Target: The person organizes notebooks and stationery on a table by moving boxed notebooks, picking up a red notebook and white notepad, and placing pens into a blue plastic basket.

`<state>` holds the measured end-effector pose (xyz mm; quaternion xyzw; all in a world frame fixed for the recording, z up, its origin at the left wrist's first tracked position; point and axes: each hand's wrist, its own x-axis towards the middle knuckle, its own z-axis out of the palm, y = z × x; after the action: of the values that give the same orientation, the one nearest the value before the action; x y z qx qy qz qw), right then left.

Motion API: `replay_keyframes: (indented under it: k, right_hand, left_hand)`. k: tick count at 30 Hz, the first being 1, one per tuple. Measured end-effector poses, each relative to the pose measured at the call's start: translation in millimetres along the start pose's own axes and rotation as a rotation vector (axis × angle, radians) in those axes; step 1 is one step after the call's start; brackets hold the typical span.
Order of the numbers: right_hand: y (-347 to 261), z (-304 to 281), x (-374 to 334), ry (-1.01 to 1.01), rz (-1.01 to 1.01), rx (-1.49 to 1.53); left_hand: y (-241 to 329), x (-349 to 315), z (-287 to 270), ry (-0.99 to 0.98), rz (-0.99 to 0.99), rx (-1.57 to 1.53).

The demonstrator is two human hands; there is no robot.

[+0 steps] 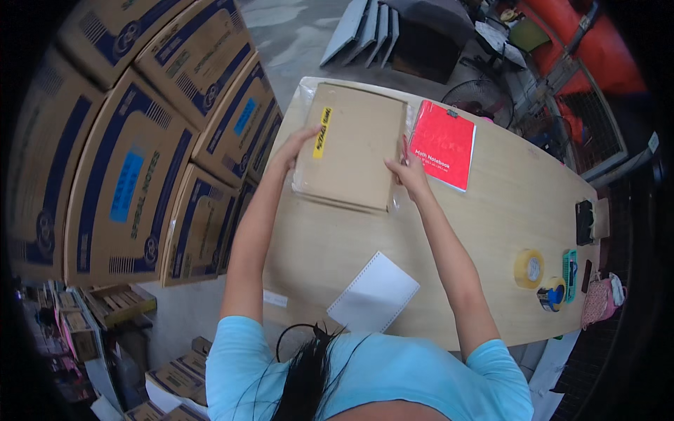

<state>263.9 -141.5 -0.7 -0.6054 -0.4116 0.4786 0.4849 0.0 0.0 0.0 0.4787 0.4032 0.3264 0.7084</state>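
A flat brown cardboard box point(358, 147) in loose clear plastic is over the far left part of the table, with a yellow label point(322, 133) on its left side. My left hand point(298, 146) grips the box's left edge, fingers near the label. At the right edge my right hand point(409, 174) is closed, its thumb over the box and its other fingers partly hidden. A thin reddish thing point(404, 149) shows by those fingers; its kind is unclear. Just right of the box lies a red notebook point(442, 147) with white lettering.
A white sheet with a perforated edge point(374, 291) lies near my body. Tape rolls point(529, 269) and a green tray point(569, 276) sit at the table's right end. Stacked cartons point(133, 182) rise on the left. A fan point(477, 98) stands beyond the table point(505, 210).
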Motion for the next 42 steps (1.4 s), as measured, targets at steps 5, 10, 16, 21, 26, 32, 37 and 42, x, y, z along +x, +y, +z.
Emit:
replay_keyframes:
  k: [5, 10, 16, 21, 26, 32, 37, 42]
  right_hand:
    - [-0.7, 8.3, 103.2, 0.155, 0.129, -0.046]
    - [36.8, 19.6, 173.2, 0.17, 0.047, -0.079]
    - [54.2, -1.7, 173.0, 0.369, -0.134, -0.369]
    - [72.0, -118.2, 95.5, 0.935, 0.038, -0.641]
    - [118.7, -201.0, 71.4, 0.821, 0.394, -0.811]
    - [148.4, -223.6, 59.9, 0.737, 0.257, -0.637]
    - [95.1, -165.3, 51.7, 0.541, -0.096, 0.367]
    - [32.3, -95.2, 84.8, 0.321, -0.398, 0.422]
  left_hand:
    - [12.1, 112.3, -28.8, 0.008, -0.151, -0.07]
    - [-4.6, 172.9, -66.2, 0.085, -0.073, 0.164]
    - [-2.6, 163.0, -8.6, 0.552, 0.766, 1.116]
    - [-69.9, 118.4, 136.1, 0.046, 0.56, 0.741]
    - [-113.8, 170.2, 218.7, 0.121, 0.024, 0.664]
    - [-108.5, 152.7, 259.4, -0.127, 0.22, 0.493]
    - [-41.8, 122.7, 204.8, -0.238, 0.325, 0.274]
    - [48.6, 101.5, 114.2, -0.132, 0.408, 0.411]
